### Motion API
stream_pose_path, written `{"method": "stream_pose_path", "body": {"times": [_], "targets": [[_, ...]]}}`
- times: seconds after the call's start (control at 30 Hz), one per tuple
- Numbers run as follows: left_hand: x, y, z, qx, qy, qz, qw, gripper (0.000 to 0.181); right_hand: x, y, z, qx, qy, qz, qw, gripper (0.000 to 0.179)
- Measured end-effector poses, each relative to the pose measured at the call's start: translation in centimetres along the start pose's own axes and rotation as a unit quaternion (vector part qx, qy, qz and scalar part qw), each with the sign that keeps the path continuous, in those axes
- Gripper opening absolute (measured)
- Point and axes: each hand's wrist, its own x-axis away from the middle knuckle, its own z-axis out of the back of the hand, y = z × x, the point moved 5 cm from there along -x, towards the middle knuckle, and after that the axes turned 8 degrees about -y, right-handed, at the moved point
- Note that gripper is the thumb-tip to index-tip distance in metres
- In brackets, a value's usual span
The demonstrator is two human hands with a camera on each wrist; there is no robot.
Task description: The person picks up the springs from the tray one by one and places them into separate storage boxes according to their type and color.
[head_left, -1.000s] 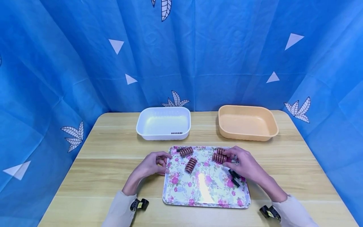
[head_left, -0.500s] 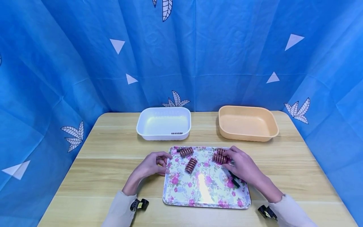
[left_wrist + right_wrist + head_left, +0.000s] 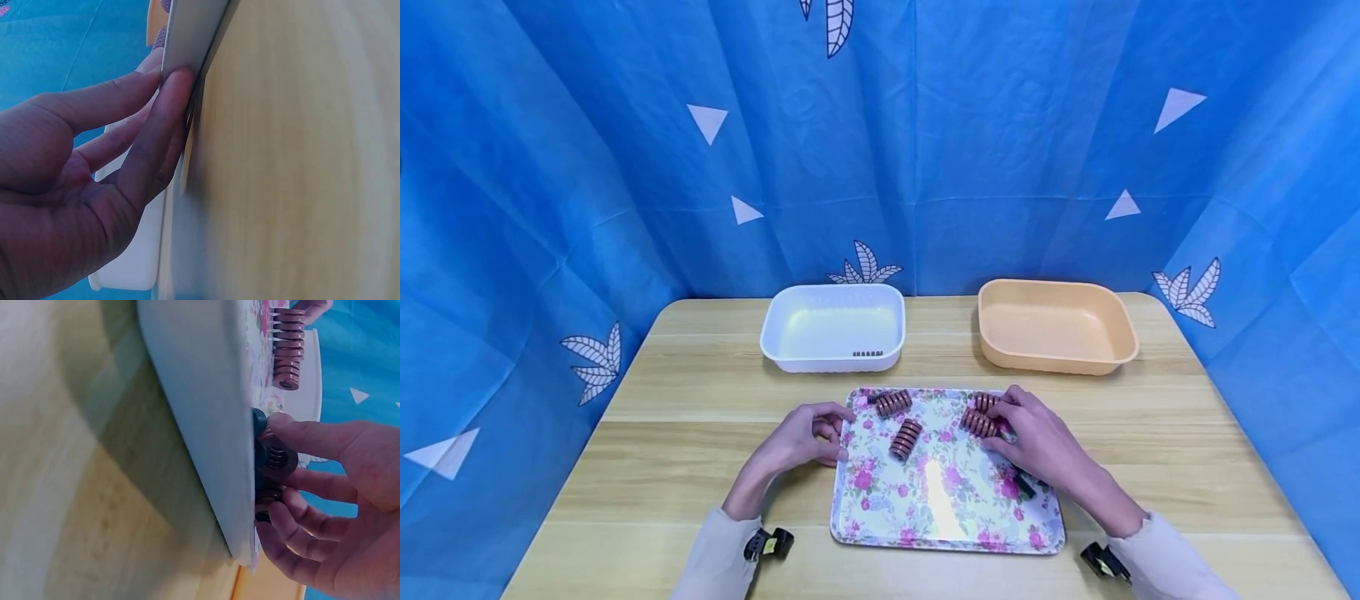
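A flowered tray (image 3: 887,521) lies on the table with brown and dark coil springs on it. My left hand (image 3: 801,433) holds the tray's left edge between thumb and fingers; the left wrist view shows this pinch at the tray's rim (image 3: 197,31). On the tray's right half, my right hand (image 3: 1037,437) pinches a brown spring (image 3: 977,422) between thumb and forefinger. Just behind it lies another brown spring (image 3: 987,402). Two more brown springs, one farther back (image 3: 893,403) and one nearer (image 3: 906,438), rest at the left. A dark spring (image 3: 1024,485) is partly hidden below my right hand.
Behind the tray stand a white basin (image 3: 820,364) at the left and an orange basin (image 3: 1052,363) at the right. A small dark spring (image 3: 874,398) lies at the tray's back left. A blue curtain (image 3: 917,150) encloses the table.
My right hand has shifted slightly left and lower over the tray, covering more of the dark springs. The pinched brown spring has tilted a little. My left hand stays put.
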Motion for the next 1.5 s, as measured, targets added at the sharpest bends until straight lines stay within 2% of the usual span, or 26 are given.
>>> {"method": "stream_pose_path", "body": {"times": [0.17,0.3,0.53,0.73,1.03,1.3,1.5], "targets": [[0.1,0.0,0.0,0.003,-0.001,-0.004,1.0,0.052,0.1,-0.1,0.0,0.008,0.016,0.007,0.9998,0.034],[0.1,-0.1,-0.1,0.008,-0.005,-0.006,0.9999,0.052,0.4,0.0,0.0,-0.005,0.027,0.007,0.9996,0.033],[0.2,-0.2,-0.1,0.009,-0.003,-0.008,0.9999,0.052,0.6,0.4,0.2,-0.071,0.054,0.021,0.9958,0.033],[0.2,-0.3,-0.2,0.009,-0.005,-0.009,0.9999,0.052,0.9,1.1,0.3,-0.141,0.061,0.006,0.9881,0.031],[0.3,-0.1,-0.1,0.003,-0.005,-0.01,0.9999,0.052,0.9,1.6,1.0,-0.25,0.081,-0.003,0.965,0.033],[0.2,-0.3,-0.1,0.01,-0.003,-0.004,0.9999,0.053,0.5,1.6,1.4,-0.312,0.073,-0.017,0.947,0.033],[0.1,-0.1,-0.1,0.006,-0.002,-0.005,1.0,0.052,0.3,1.5,1.8,-0.36,0.072,-0.029,0.9298,0.035]]}}
